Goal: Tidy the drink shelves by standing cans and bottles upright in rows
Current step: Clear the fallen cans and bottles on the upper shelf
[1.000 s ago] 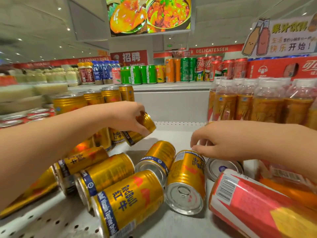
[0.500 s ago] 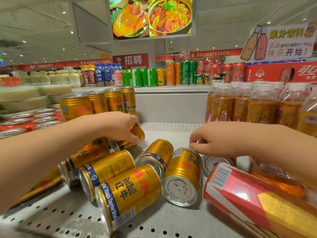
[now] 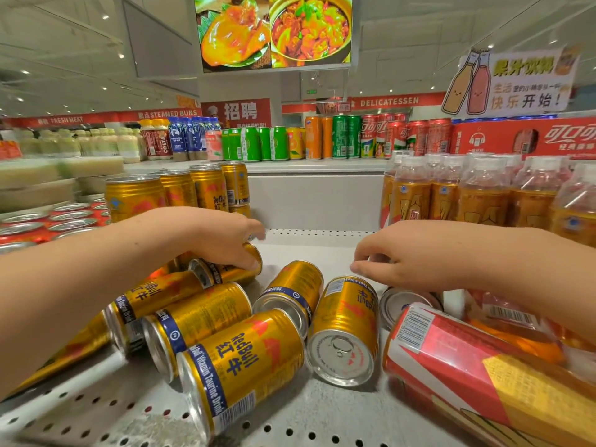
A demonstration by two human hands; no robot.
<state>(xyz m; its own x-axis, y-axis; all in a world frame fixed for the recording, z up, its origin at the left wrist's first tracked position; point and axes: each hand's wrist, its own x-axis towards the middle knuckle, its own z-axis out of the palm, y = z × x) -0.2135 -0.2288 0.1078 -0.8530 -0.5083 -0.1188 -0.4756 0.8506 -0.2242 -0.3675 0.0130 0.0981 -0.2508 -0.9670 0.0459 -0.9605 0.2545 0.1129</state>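
The perforated shelf (image 3: 290, 427) lay beneath both sets of fingers. A big red pack (image 3: 467, 375) lay on its side under the wrist of the right hand (image 3: 419, 253), and upright bottles (image 3: 483, 195) stood behind those fingers. Toppled cans (image 3: 242, 366) lay nearer the camera than the left fingers, and standing cans (image 3: 206, 188) rose behind them. The left hand (image 3: 225, 237) curled its fingers round one fallen can (image 3: 225, 272). The right fingers bent downward just above a silver can end (image 3: 403, 304), perhaps pinching something. I could not tell.
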